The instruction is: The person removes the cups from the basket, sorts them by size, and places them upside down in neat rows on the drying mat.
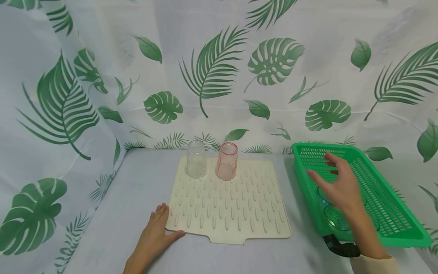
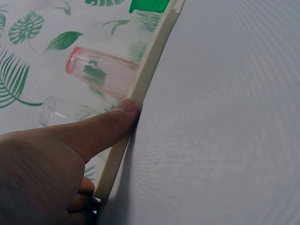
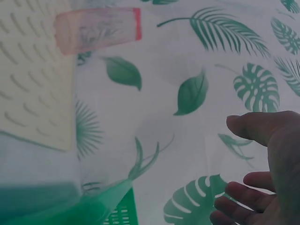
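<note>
A cream drying mat (image 1: 229, 213) with raised ridges lies on the table. My left hand (image 1: 154, 232) rests at its near left corner, the thumb (image 2: 108, 123) straight against the front edge and the fingers along the left side. Toward the back of the mat stand a clear glass (image 1: 196, 161) and a pink-tinted glass (image 1: 227, 163) with a red rim, side by side. Over the green plastic basket (image 1: 306, 190) at the right, my right hand (image 1: 342, 186) is raised with thumb and fingers spread apart, holding nothing. Clear glassware (image 1: 337, 217) lies in the basket, partly hidden by that arm.
A white curtain (image 1: 219, 76) printed with green leaves hangs behind the table and along its left side. The pale tablecloth (image 1: 119, 198) shows to the left of the mat. A black strap (image 1: 342, 247) circles my right wrist near the basket's front rim.
</note>
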The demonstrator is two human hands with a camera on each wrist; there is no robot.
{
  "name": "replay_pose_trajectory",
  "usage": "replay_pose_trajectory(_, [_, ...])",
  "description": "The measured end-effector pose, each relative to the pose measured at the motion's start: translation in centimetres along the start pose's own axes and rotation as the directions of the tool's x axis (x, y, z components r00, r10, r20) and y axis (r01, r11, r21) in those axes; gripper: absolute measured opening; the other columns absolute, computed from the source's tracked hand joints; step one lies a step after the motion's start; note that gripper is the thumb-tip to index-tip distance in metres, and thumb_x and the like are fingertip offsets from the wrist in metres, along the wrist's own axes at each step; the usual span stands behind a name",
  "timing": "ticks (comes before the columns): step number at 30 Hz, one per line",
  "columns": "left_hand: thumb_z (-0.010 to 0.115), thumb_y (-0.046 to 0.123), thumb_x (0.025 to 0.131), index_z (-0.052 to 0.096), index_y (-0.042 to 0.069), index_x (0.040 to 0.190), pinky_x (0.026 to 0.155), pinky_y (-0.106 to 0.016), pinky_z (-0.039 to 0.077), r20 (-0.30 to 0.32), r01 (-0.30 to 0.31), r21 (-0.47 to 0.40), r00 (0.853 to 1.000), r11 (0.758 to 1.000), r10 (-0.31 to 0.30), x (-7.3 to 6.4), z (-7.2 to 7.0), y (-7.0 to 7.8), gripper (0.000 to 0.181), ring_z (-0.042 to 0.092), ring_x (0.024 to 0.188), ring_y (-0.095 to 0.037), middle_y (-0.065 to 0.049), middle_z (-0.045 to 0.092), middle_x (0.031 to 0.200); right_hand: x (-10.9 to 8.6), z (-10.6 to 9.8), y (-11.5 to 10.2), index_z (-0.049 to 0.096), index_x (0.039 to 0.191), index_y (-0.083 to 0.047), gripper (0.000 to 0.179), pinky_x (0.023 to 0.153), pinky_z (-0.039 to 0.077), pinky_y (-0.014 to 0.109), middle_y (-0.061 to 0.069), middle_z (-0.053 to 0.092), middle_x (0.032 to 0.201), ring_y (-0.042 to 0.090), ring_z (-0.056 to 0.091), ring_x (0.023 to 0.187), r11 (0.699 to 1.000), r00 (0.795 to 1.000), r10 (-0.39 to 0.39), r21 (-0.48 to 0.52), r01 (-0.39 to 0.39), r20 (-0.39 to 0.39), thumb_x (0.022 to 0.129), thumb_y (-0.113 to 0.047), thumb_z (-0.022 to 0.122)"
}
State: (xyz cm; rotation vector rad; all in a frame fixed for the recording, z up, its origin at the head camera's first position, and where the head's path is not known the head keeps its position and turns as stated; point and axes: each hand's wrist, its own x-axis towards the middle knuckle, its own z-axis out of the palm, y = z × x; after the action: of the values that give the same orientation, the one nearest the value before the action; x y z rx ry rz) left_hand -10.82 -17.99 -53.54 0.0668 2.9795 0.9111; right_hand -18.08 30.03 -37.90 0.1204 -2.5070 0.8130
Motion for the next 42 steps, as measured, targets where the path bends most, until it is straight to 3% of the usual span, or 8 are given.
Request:
replay_pose_trajectory(3, [0.071, 0.058, 0.071, 0.032, -0.004, 0.143, 0.119, -0.051, 0.013, -0.002, 0.000, -0.003, 1.000, 1.000, 0.000, 0.0, 0.0, 0.0, 0.102, 0.018, 0.144, -0.036, -0.022, 0.024, 0.153, -0.1, -0.5, 1.4, 0.039, 0.140, -0.003, 0.071, 0.077, 0.034, 0.014, 0.021, 0.048, 0.134, 0.034, 0.047, 0.112, 0.999, 0.999, 0.017, -0.029, -0.015, 0.051, 0.084, -0.032, 0.070])
replay_pose_trajectory(10, [0.071, 0.057, 0.072, 0.032, -0.005, 0.143, 0.120, -0.050, 0.013, -0.001, -0.008, -0.004, 1.000, 1.000, 0.008, 0.0, 0.0, 0.1, 0.102, 0.019, 0.144, -0.035, -0.022, 0.025, 0.153, -0.3, -1.8, 4.0, 0.030, 0.142, 0.006, 0.078, 0.078, 0.044, 0.054, 0.033, 0.041, 0.131, 0.047, 0.044, 0.110, 0.992, 0.980, 0.024, -0.124, 0.000, 0.195, 0.086, -0.035, 0.066])
replay_pose_trajectory(12, [0.071, 0.057, 0.072, 0.033, -0.004, 0.143, 0.119, -0.050, 0.014, -0.006, -0.007, 0.000, 1.000, 1.000, 0.007, 0.0, 0.0, 0.1, 0.102, 0.019, 0.144, -0.035, -0.022, 0.025, 0.153, -0.3, -2.1, 4.7, 0.029, 0.142, 0.008, 0.081, 0.076, 0.044, 0.060, 0.034, 0.041, 0.130, 0.048, 0.044, 0.108, 0.987, 0.972, 0.031, -0.162, 0.007, 0.233, 0.086, -0.037, 0.066])
replay_pose_trajectory(17, [0.071, 0.057, 0.072, 0.032, -0.004, 0.143, 0.119, -0.052, 0.015, -0.006, -0.002, 0.002, 1.000, 1.000, 0.002, 0.0, -0.1, 0.0, 0.101, 0.019, 0.144, -0.036, -0.022, 0.024, 0.153, -0.5, -2.1, 6.2, 0.031, 0.139, 0.013, 0.085, 0.075, 0.043, 0.063, 0.037, 0.042, 0.128, 0.049, 0.046, 0.104, 0.968, 0.951, 0.030, -0.245, 0.049, 0.308, 0.084, -0.040, 0.068])
replay_pose_trajectory(23, [0.070, 0.058, 0.072, 0.032, -0.004, 0.143, 0.119, -0.052, 0.014, -0.001, 0.003, -0.002, 1.000, 1.000, -0.003, 0.1, 0.0, 0.0, 0.102, 0.018, 0.144, -0.037, -0.023, 0.024, 0.153, -0.5, -1.7, 7.8, 0.030, 0.137, 0.017, 0.089, 0.080, 0.040, 0.067, 0.041, 0.041, 0.127, 0.054, 0.043, 0.107, 0.959, 0.922, 0.038, -0.273, 0.075, 0.386, 0.082, -0.042, 0.069])
replay_pose_trajectory(30, [0.071, 0.056, 0.072, 0.033, -0.005, 0.143, 0.119, -0.050, 0.014, -0.010, -0.009, 0.018, 1.000, 1.000, 0.009, 0.0, 0.1, -0.1, 0.101, 0.020, 0.144, -0.035, -0.023, 0.025, 0.153, -0.5, -1.2, 9.4, 0.034, 0.132, 0.021, 0.093, 0.088, 0.032, 0.074, 0.045, 0.039, 0.127, 0.063, 0.034, 0.113, 0.936, 0.877, 0.109, -0.346, 0.068, 0.467, 0.080, -0.049, 0.068])
replay_pose_trajectory(35, [0.071, 0.055, 0.072, 0.033, -0.005, 0.142, 0.119, -0.051, 0.015, -0.016, -0.015, 0.021, 1.000, 1.000, 0.015, 0.0, 0.0, 0.0, 0.100, 0.020, 0.144, -0.036, -0.023, 0.026, 0.152, -0.7, -1.0, 10.0, 0.039, 0.129, 0.020, 0.094, 0.086, 0.033, 0.072, 0.044, 0.044, 0.125, 0.062, 0.037, 0.109, 0.929, 0.853, 0.132, -0.364, 0.072, 0.505, 0.078, -0.054, 0.068])
replay_pose_trajectory(42, [0.071, 0.057, 0.072, 0.033, -0.004, 0.143, 0.119, -0.050, 0.013, -0.011, -0.018, 0.015, 1.000, 1.000, 0.018, 0.1, 0.2, -0.3, 0.101, 0.020, 0.144, -0.035, -0.022, 0.025, 0.153, -1.0, -0.9, 9.9, 0.044, 0.127, 0.017, 0.092, 0.077, 0.038, 0.065, 0.038, 0.053, 0.118, 0.057, 0.042, 0.102, 0.919, 0.854, 0.154, -0.389, 0.061, 0.497, 0.077, -0.057, 0.067])
